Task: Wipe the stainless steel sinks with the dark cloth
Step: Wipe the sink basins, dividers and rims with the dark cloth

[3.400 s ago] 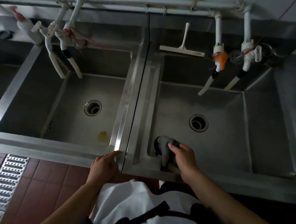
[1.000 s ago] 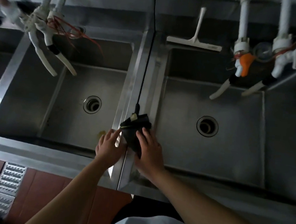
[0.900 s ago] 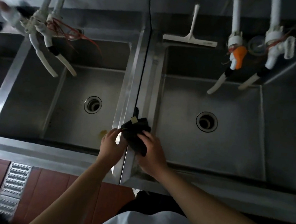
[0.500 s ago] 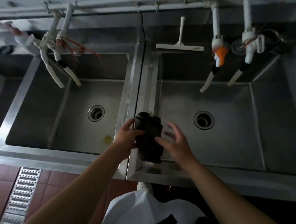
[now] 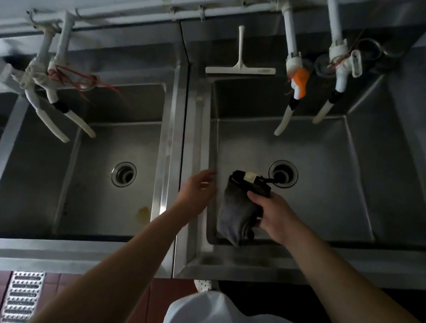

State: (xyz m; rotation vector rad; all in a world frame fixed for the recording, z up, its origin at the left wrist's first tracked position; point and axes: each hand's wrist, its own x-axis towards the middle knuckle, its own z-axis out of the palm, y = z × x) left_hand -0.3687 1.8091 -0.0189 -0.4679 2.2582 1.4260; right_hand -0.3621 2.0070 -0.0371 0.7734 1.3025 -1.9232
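Right hand (image 5: 275,218) closed on the dark cloth (image 5: 241,209), folded into a thick wad and held above the right sink (image 5: 334,200), just short of the drain (image 5: 283,174) on its near-left side; a pale tag showing at the wad's far end. Left hand (image 5: 197,190) open, holding nothing, fingers spread beside the sink's left wall, near the divider (image 5: 179,144) between the two basins. Likely step: bringing the cloth down for a pass across the right sink's floor. Best done by flattening the wad first, so a broad face meets the steel rather than a lump. Press with the palm, work in overlapping strokes from the walls toward the drain, and keep the tag and any loose end away from the drain opening. Brace the free hand on the divider for balance while leaning in. Mind the white spouts (image 5: 285,116) hanging beyond the drain. A yellowish stain (image 5: 143,212) in the left sink (image 5: 94,175), across the divider, probably wanting firmer rubbing later. White squeegee (image 5: 240,68) lying on the back ledge, well beyond the drain, untouched.
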